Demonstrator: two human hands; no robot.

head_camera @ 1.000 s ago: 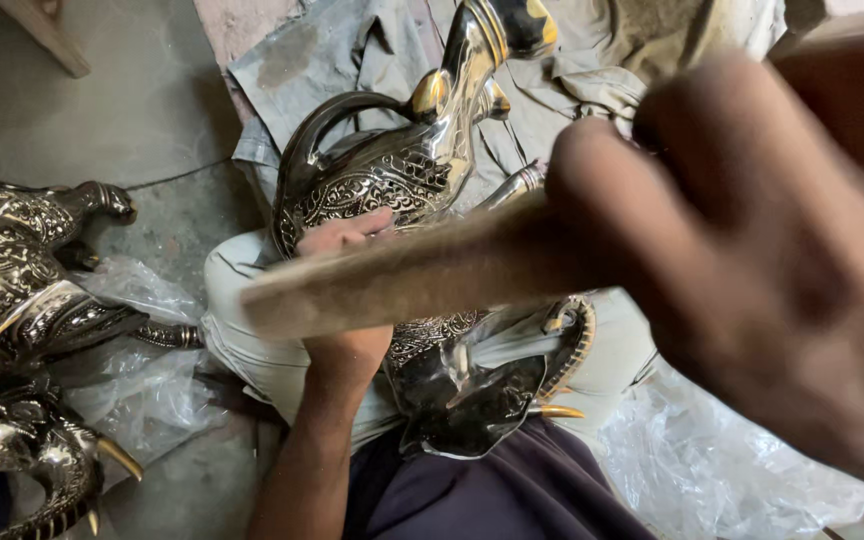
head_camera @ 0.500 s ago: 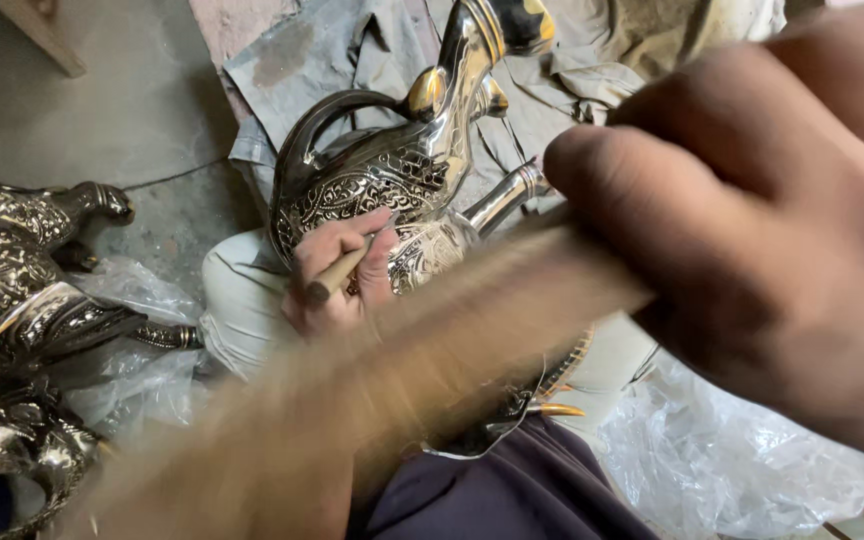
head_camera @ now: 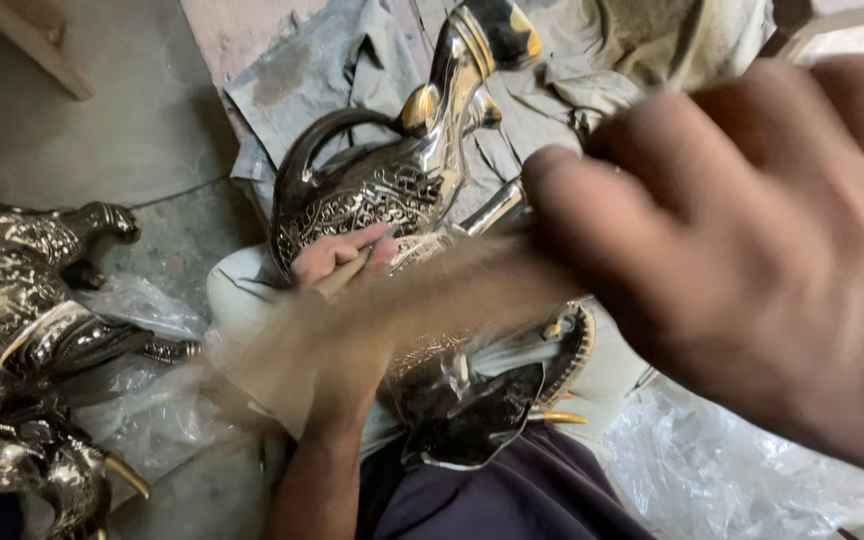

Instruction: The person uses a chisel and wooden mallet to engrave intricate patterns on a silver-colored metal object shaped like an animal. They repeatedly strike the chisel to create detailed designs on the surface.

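An ornate dark metal animal figure (head_camera: 392,190) with silver engraving and gold trim lies across my lap. My left hand (head_camera: 340,262) rests on its body and holds a thin stick-like tool against the metal. My right hand (head_camera: 752,240) is close to the camera, large and blurred, gripping a wooden stick (head_camera: 402,310) that streaks across the view in motion blur. The figure's lower part (head_camera: 482,410) with gold-tipped points sits over my thighs.
A second ornate metal figure (head_camera: 22,330) lies at the left on clear plastic sheeting (head_camera: 142,400). Grey cloth (head_camera: 352,70) covers the concrete floor behind. More plastic wrap (head_camera: 692,470) lies at the lower right.
The wooden stick in my right hand has swung from a raised level position downward to the left and is now blurred. My left hand stays on the figure.
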